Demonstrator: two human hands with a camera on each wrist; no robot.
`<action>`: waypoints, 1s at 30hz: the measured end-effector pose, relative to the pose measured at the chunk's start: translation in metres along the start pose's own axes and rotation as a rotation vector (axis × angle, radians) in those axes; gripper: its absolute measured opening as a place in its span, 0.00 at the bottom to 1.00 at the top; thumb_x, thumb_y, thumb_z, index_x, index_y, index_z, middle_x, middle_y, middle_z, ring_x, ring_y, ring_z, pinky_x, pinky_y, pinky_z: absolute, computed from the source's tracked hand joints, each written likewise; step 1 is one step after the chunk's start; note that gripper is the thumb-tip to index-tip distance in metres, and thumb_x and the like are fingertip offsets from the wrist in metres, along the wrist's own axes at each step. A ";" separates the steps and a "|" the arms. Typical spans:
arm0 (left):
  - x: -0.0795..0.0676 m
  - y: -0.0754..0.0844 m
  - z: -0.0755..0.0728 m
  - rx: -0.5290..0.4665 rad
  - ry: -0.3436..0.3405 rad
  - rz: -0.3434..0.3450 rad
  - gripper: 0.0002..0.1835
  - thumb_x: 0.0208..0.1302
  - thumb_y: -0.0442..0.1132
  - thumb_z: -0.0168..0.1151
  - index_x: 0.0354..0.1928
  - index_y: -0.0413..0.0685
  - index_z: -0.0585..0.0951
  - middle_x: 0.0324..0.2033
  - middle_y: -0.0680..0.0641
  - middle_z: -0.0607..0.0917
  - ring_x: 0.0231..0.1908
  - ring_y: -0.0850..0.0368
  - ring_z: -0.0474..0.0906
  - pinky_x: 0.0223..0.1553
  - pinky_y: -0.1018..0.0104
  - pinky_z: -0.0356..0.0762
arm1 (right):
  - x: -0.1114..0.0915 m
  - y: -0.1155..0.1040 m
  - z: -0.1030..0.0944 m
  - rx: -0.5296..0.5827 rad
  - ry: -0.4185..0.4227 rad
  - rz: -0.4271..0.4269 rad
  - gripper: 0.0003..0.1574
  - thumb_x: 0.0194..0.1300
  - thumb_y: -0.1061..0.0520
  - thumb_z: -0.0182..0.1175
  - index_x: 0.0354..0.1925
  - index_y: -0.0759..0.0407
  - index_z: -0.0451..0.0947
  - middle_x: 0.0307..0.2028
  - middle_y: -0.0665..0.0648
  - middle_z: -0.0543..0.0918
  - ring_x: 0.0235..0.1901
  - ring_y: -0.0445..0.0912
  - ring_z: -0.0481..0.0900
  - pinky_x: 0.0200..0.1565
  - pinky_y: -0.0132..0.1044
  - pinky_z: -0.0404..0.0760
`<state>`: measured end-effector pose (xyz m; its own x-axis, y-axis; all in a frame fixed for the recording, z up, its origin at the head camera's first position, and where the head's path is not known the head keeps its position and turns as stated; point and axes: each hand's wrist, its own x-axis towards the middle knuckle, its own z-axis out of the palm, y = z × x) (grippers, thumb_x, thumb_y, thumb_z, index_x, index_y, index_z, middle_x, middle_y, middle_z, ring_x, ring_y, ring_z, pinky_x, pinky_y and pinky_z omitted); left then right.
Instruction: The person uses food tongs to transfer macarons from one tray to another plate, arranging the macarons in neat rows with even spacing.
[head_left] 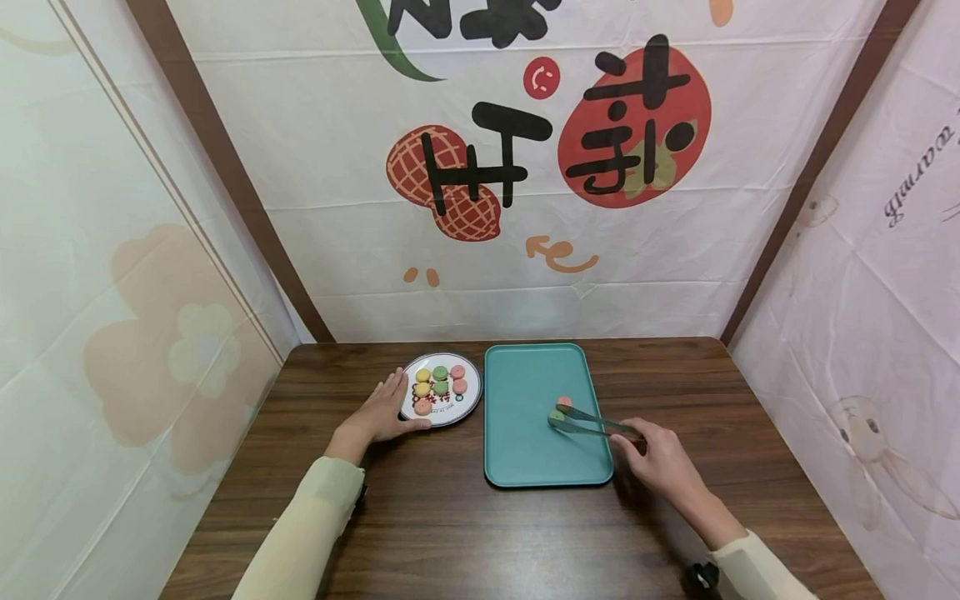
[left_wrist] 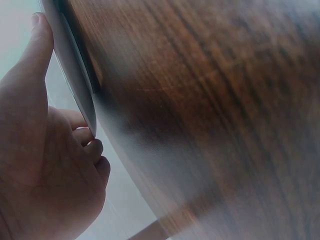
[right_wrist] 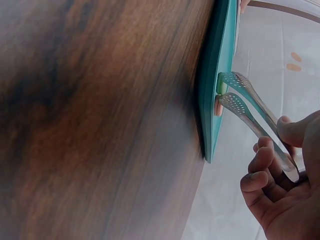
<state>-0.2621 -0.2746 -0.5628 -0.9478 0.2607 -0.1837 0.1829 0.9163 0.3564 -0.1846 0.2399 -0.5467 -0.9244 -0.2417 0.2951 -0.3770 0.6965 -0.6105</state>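
Observation:
My left hand point(head_left: 384, 412) rests at the left rim of a white plate point(head_left: 468, 404), its fingers mostly straight and thumb along the near edge. On the plate sit yellow macarons point(head_left: 423, 389), green macarons point(head_left: 440, 373) and several pink macarons point(head_left: 459, 386). Metal tongs point(head_left: 592, 421) are in my right hand point(head_left: 660, 458), held between thumb and fingers. Their perforated tips stand apart over the teal tray point(head_left: 525, 450). Between the tips, in the head view, shows a green macaron point(head_left: 557, 415); a pink macaron point(head_left: 564, 402) lies right beside the farther tip.
The plate stands just left of the tray on a dark wooden table point(head_left: 450, 533). A white printed cloth point(head_left: 375, 275) hangs behind the table's far edge, with more cloth along both sides.

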 end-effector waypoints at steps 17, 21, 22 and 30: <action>-0.001 0.002 -0.001 -0.015 -0.010 0.001 0.69 0.67 0.75 0.64 0.84 0.27 0.44 0.84 0.28 0.41 0.84 0.30 0.38 0.84 0.39 0.41 | -0.004 0.006 0.002 0.002 0.009 -0.023 0.14 0.73 0.57 0.71 0.50 0.65 0.86 0.25 0.46 0.80 0.21 0.35 0.69 0.23 0.32 0.72; -0.001 0.002 -0.001 -0.006 -0.010 -0.002 0.69 0.67 0.75 0.64 0.84 0.27 0.44 0.84 0.28 0.41 0.84 0.30 0.39 0.84 0.39 0.41 | -0.004 0.007 0.003 0.003 0.020 -0.045 0.13 0.73 0.57 0.71 0.50 0.65 0.86 0.24 0.45 0.79 0.21 0.34 0.68 0.23 0.31 0.71; -0.001 0.002 -0.001 -0.005 -0.010 -0.003 0.69 0.67 0.75 0.64 0.84 0.27 0.44 0.84 0.28 0.41 0.84 0.31 0.39 0.84 0.39 0.41 | -0.004 0.007 0.003 0.003 0.024 -0.046 0.13 0.73 0.57 0.71 0.50 0.65 0.86 0.24 0.45 0.79 0.21 0.34 0.68 0.23 0.31 0.71; 0.000 0.001 0.000 0.002 -0.012 0.001 0.70 0.66 0.76 0.64 0.83 0.26 0.44 0.84 0.27 0.41 0.84 0.30 0.39 0.84 0.39 0.41 | -0.001 0.007 0.009 0.012 0.025 -0.051 0.13 0.73 0.58 0.71 0.51 0.65 0.86 0.23 0.44 0.77 0.20 0.34 0.67 0.24 0.32 0.71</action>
<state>-0.2617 -0.2736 -0.5623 -0.9446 0.2648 -0.1941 0.1841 0.9167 0.3548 -0.1865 0.2391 -0.5574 -0.9022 -0.2596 0.3444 -0.4245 0.6753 -0.6031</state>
